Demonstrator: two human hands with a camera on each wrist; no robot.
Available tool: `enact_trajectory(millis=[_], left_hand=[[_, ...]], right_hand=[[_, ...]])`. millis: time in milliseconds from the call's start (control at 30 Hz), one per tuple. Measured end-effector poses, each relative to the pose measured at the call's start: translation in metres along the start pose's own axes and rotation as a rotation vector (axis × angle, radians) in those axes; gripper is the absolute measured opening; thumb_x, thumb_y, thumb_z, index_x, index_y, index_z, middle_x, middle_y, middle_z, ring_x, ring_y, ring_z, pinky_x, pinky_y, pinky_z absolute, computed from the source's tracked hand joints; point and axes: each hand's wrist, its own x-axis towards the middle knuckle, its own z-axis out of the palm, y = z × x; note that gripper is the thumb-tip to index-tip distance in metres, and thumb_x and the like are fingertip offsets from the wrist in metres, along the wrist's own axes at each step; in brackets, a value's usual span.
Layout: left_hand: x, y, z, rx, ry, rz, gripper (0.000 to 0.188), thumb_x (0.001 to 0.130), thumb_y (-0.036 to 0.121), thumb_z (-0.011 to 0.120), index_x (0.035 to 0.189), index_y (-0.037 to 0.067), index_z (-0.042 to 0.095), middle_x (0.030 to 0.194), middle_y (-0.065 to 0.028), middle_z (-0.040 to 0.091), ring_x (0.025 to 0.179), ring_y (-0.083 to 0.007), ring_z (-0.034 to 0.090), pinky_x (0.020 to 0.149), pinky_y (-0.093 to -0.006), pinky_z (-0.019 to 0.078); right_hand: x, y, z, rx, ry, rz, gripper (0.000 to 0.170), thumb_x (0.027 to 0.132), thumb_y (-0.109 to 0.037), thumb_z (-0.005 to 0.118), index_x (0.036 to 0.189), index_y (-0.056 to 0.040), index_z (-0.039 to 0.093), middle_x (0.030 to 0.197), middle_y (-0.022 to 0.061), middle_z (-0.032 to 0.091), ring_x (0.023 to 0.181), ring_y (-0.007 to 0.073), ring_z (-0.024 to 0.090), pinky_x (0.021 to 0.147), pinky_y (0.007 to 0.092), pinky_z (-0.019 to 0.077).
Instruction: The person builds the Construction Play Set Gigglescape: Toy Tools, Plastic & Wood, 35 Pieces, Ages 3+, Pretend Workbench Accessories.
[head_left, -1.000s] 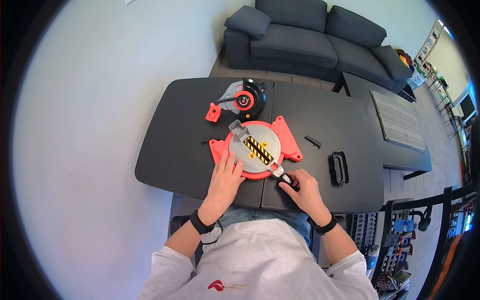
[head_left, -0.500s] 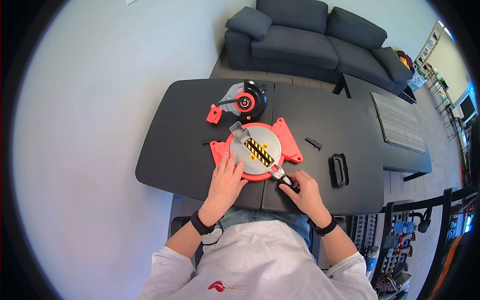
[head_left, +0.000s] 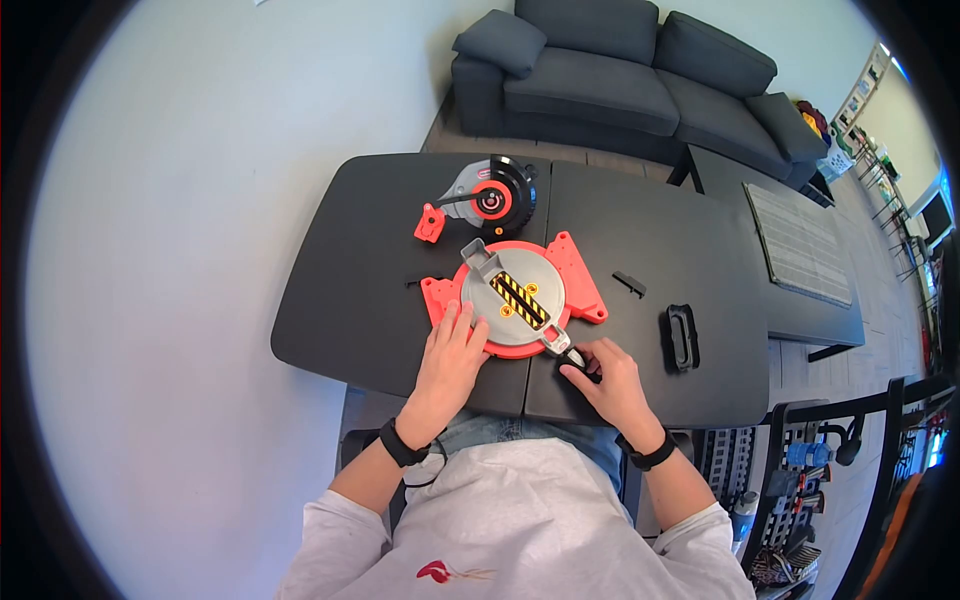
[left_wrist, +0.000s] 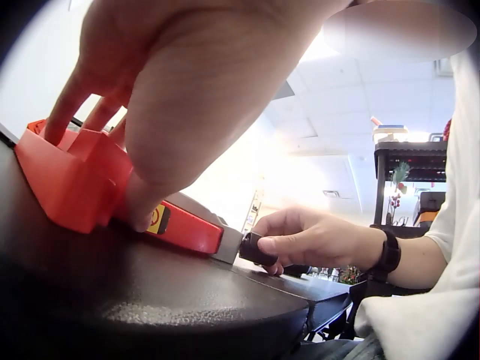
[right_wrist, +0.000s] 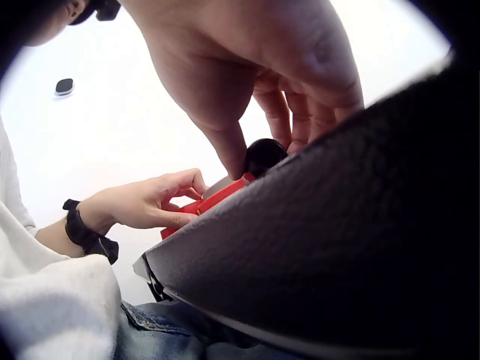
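Left hand, fingers apart, touches a red-and-gray base; right hand's fingers clamp its black handle, on a table before a sofa.

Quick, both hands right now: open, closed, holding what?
Left hand: open, fingers resting on the red and gray base.
Right hand: closed on the black knob.

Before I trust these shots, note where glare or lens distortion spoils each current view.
Head: edges bow and darken, the round base is clear; left wrist: window-side glare washes out the background, table shines; right wrist: background blown white, table's underside nearly black.
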Motion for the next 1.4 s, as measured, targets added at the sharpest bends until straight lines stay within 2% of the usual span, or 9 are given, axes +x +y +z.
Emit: enact_trajectory(millis=[267,367,467,633,733,833,1400], left_hand=[[0.0025,0.0024,-0.0044,-0.031,-0.006,-0.021,0.058,0.088,0.016,0.085,0.137,0.0,0.06,0.152,-0.0238,0.054,0.145,-0.045,0.05,0.11,-0.0499,0.0514],[0.0015,0.0022,-0.0037,-0.026,0.005,-0.019,0.058,0.088,0.017,0.085,0.137,0.0,0.06,0.151,-0.0234,0.055,0.145,-0.0444,0.051,0.109,-0.0494,0.0517],[0.002,0.0027,-0.0056,-0.02,0.01,-0.016,0.057,0.088,0.018,0.085,0.137,0.0,0.061,0.15,-0.0228,0.055,0.145,-0.0435,0.052,0.108,-0.0489,0.0519],[0.0019,0.0042,-0.0067,-0.026,0.012,-0.03,0.056,0.088,0.018,0.085,0.136,0.0,0.062,0.15,-0.0222,0.056,0.144,-0.0424,0.053,0.108,-0.0485,0.052],[0.0,0.0031,-0.0032,-0.041,-0.013,-0.051,0.055,0.091,0.022,0.083,0.138,0.005,0.059,0.152,-0.0212,0.055,0.147,-0.0414,0.05,0.114,-0.0493,0.0479],[0.0008,0.0035,-0.0041,-0.037,0.02,-0.031,0.058,0.088,0.018,0.085,0.138,0.0,0.062,0.15,-0.0224,0.056,0.145,-0.0426,0.052,0.108,-0.0491,0.0517],[0.0009,0.0077,-0.0065,-0.012,-0.003,-0.047,0.057,0.09,0.019,0.084,0.139,0.0,0.061,0.151,-0.0218,0.055,0.146,-0.0426,0.051,0.11,-0.05,0.0502]], right_hand=[[0.0,-0.0019,-0.0004,0.009,0.0,-0.001,0.036,0.091,-0.023,0.087,0.114,0.0007,0.072,0.096,0.0137,0.068,0.079,0.029,0.072,0.072,0.0395,0.059],[-0.0001,-0.0029,0.0029,0.008,0.044,-0.027,0.033,0.09,-0.018,0.089,0.112,0.001,0.073,0.089,0.0128,0.066,0.075,0.0263,0.068,0.07,0.0364,0.057],[-0.0004,-0.0033,0.0021,0.0,0.033,-0.021,0.033,0.09,-0.018,0.089,0.112,0.0015,0.073,0.089,0.0131,0.066,0.075,0.0268,0.069,0.07,0.0364,0.0571],[-0.001,-0.0034,0.0019,-0.038,0.001,-0.011,0.035,0.092,-0.022,0.086,0.114,0.0017,0.072,0.094,0.0139,0.065,0.078,0.0301,0.072,0.071,0.0405,0.0586],[-0.0008,-0.0041,0.0018,-0.047,-0.002,-0.011,0.035,0.092,-0.022,0.086,0.114,0.0017,0.072,0.094,0.0138,0.065,0.078,0.0302,0.072,0.071,0.0407,0.0585],[-0.0007,-0.0047,0.0015,-0.048,-0.003,-0.011,0.035,0.092,-0.022,0.086,0.114,0.0016,0.072,0.094,0.0138,0.065,0.078,0.0302,0.072,0.071,0.0408,0.0584],[-0.0019,-0.0071,0.0041,-0.096,0.016,-0.023,0.033,0.09,-0.019,0.085,0.112,0.0011,0.071,0.095,0.0165,0.065,0.081,0.037,0.07,0.072,0.0462,0.0564]])
